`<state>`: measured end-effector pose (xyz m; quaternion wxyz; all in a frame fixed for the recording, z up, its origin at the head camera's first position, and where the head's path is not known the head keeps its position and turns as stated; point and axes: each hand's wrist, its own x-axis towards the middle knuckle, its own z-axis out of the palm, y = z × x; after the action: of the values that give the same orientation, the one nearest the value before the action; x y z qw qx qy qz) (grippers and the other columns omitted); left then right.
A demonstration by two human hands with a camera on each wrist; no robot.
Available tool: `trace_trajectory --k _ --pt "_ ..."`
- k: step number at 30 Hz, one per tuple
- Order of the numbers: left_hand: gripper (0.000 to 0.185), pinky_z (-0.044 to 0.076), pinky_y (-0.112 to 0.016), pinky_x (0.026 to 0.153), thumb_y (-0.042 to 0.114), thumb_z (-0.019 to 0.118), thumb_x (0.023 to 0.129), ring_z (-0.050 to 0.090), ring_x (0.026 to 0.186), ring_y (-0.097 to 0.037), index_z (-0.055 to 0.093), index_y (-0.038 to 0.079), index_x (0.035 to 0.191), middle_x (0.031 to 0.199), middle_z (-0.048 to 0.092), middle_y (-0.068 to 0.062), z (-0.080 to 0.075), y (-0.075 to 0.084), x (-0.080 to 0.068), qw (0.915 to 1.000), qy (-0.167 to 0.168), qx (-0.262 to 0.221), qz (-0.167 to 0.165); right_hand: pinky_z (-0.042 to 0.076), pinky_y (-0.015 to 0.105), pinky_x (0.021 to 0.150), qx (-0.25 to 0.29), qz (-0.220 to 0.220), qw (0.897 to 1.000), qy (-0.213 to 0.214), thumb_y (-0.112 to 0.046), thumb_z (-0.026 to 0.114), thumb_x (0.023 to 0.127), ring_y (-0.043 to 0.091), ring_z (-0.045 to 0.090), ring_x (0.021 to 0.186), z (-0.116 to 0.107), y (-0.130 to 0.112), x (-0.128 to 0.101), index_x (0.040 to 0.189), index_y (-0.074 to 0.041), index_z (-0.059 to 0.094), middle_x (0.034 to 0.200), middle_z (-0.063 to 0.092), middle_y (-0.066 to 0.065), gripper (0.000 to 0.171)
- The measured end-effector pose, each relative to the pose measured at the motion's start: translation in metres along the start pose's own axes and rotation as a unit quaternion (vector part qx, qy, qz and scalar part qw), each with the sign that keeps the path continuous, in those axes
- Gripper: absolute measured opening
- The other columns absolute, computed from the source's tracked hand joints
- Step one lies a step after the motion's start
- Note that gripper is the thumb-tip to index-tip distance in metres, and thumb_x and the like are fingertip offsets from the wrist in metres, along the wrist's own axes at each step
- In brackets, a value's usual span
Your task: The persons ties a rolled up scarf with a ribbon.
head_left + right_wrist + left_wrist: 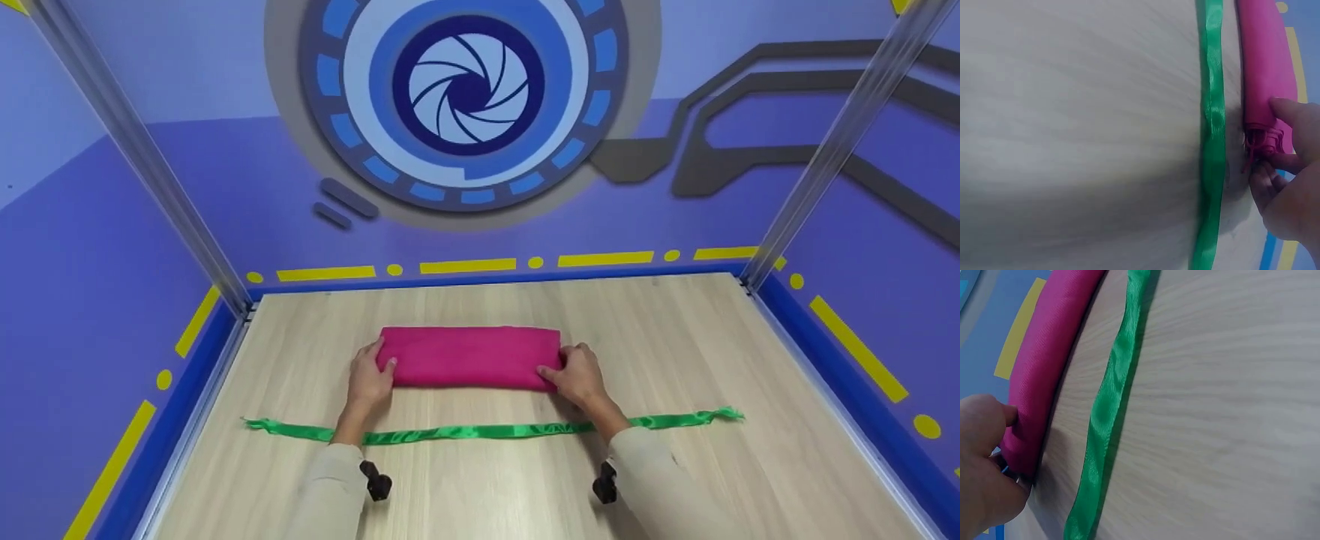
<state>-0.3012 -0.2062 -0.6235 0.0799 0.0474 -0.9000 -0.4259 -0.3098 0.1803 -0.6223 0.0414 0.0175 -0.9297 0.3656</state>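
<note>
Left hand (pixel 370 377) and right hand (pixel 578 375) each pinch an end of the folded magenta cloth bundle (pixel 471 355) with curled fingers. Risk: uneven pull unfolds it or snags the green satin ribbon (pixel 480 431) just beside it on the wooden surface (pixel 712 480).

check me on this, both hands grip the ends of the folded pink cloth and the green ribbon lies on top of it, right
Not quite. The green ribbon lies flat on the table, nearer the person than the folded pink cloth and apart from it; the head view shows this. The left hand and right hand do grip its ends.
</note>
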Motion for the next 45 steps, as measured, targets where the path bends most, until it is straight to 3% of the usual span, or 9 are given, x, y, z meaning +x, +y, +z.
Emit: trace_trajectory --k 6,12,19,26,34,45 --pt "0.057 0.036 -0.057 0.118 0.012 0.064 0.104 0.044 0.138 -0.049 0.045 -0.004 0.156 0.145 0.045 -0.033 0.003 0.0 0.003 0.9991 0.008 0.022 -0.036 0.055 0.049 0.092 -0.041 -0.003 0.999 0.01 -0.026 0.086 0.092 0.034 0.063 0.099 0.002 -0.002 -0.001 0.119 0.012 0.07 0.108 0.063 0.021 0.05" --pt "0.057 0.039 -0.055 0.117 0.013 0.068 0.102 0.048 0.135 -0.048 0.049 -0.002 0.153 0.142 0.049 -0.032 0.007 0.0 0.007 0.9974 0.022 0.033 -0.061 0.056 0.048 0.09 -0.039 -0.001 0.999 0.0 -0.024 0.084 0.094 0.032 0.063 0.096 0.004 -0.004 -0.002 0.12 0.012 0.068 0.108 0.063 0.022 0.048" --pt "0.057 0.04 -0.054 0.116 0.013 0.07 0.101 0.052 0.133 -0.045 0.049 -0.003 0.152 0.139 0.055 -0.031 0.009 0.003 0.008 0.9972 0.016 0.022 -0.069 0.056 0.048 0.092 -0.032 0.024 0.999 -0.023 -0.024 0.081 0.096 0.03 0.063 0.098 0.003 -0.005 -0.001 0.127 0.011 0.065 0.108 0.063 0.019 0.05" --pt "0.054 0.043 -0.054 0.114 0.011 0.071 0.1 0.055 0.131 -0.044 0.052 -0.001 0.149 0.135 0.058 -0.03 0.008 0.003 0.005 0.9967 0.025 0.003 -0.077 0.056 0.048 0.093 -0.017 0.021 0.999 -0.036 -0.023 0.08 0.097 0.03 0.063 0.098 0.002 -0.005 0.0 0.128 0.012 0.064 0.109 0.064 0.02 0.05" --pt "0.052 0.042 -0.053 0.114 0.011 0.071 0.101 0.055 0.132 -0.044 0.053 -0.001 0.147 0.135 0.058 -0.03 0.007 -0.001 0.005 0.9971 0.027 -0.014 -0.07 0.055 0.049 0.094 -0.019 0.013 0.999 -0.044 -0.022 0.077 0.098 0.031 0.064 0.1 0.002 -0.003 0.003 0.126 0.012 0.064 0.11 0.066 0.021 0.046" --pt "0.045 0.038 -0.056 0.118 0.015 0.062 0.108 0.052 0.136 -0.046 0.053 -0.004 0.148 0.14 0.058 -0.031 0.003 -0.003 -0.003 0.9989 0.035 -0.009 -0.028 0.055 0.05 0.092 -0.004 0.005 0.999 -0.039 -0.02 0.077 0.096 0.029 0.064 0.096 0.003 0.002 0.003 0.121 0.01 0.065 0.107 0.069 0.02 0.04"
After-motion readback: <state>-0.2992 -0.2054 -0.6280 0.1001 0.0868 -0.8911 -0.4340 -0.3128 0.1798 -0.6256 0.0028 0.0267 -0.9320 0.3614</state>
